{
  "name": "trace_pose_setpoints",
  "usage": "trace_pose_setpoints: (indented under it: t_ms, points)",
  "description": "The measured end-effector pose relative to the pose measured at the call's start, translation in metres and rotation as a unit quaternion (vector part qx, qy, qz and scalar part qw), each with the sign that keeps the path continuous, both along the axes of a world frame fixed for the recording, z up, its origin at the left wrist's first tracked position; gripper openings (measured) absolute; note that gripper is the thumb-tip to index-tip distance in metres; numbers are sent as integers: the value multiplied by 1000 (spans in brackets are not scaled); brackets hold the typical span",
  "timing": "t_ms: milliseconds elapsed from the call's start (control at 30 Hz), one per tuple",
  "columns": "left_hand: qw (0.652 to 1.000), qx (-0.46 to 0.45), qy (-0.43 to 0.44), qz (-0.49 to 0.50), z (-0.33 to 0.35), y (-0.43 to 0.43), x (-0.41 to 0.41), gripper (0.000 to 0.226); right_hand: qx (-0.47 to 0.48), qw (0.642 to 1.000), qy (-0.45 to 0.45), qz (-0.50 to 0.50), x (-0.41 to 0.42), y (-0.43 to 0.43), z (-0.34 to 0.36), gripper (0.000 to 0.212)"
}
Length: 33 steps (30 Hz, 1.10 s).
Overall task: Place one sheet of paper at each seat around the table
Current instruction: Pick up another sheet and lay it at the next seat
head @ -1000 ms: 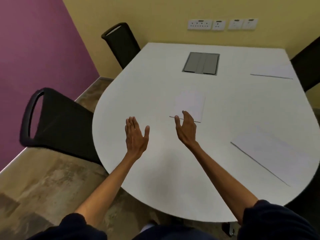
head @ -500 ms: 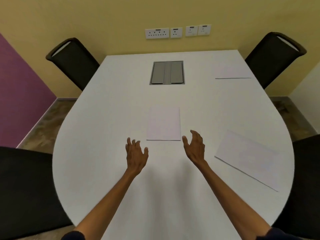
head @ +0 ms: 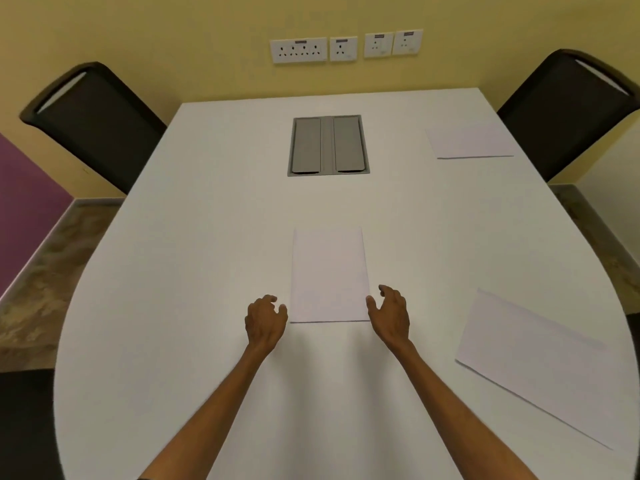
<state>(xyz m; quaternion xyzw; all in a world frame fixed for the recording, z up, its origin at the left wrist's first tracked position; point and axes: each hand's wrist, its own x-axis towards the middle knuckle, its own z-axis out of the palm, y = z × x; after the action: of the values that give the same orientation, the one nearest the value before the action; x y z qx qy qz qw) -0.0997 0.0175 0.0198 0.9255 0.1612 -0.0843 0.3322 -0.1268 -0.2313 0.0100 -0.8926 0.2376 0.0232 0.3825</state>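
A person's two bare forearms reach over a white, round-ended surface [head: 173,306], seen from a head-worn camera. The left hand [head: 265,320] and right hand [head: 389,315] flank the near end of the centre paper [head: 329,271], which lies flat and square to the viewer in the middle of the surface. Whether it is one sheet or a thin stack cannot be told.

The left hand is just beside the paper's near left corner, knuckles up. Its grip is slack, with fingers loosely curled around nothing. The right hand is at the near right corner with its grip parted, the thumb close against the paper's edge and the fingers bent above it. Whether the thumb touches the paper cannot be told.

Two more sheets already lie at seats on the right. The far sheet [head: 469,142] rests in front of the far right chair [head: 568,109]. The near sheet [head: 540,365] lies at an angle near the surface's right rim. No print can be made out on any of the paper.

A grey two-flap cable hatch [head: 328,145] is set into the surface beyond the centre paper. The far left chair [head: 93,123], black like the other, has bare surface in front of it. On the yellow wall behind, a row of white socket plates [head: 346,46] carries small dark labels, too small to read. A purple wall [head: 20,209] shows at the left edge.
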Motion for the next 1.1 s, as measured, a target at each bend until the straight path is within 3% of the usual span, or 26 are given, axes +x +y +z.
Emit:
trace_pose_setpoints:
  t_ms: [267, 767, 1100]
  points:
    - [998, -33, 57, -1, -51, -7, 57, 55, -27, 996, 84, 13, 54, 14, -53, 57]
    - [1000, 1, 8, -10, -81, -37, 73, 51, -67, 994, 44, -73, 75, 35, -77, 58]
    - [990, 105, 30, -85, -76, -55, 65, 65, -71, 994, 49, -70, 67, 38, -78, 61]
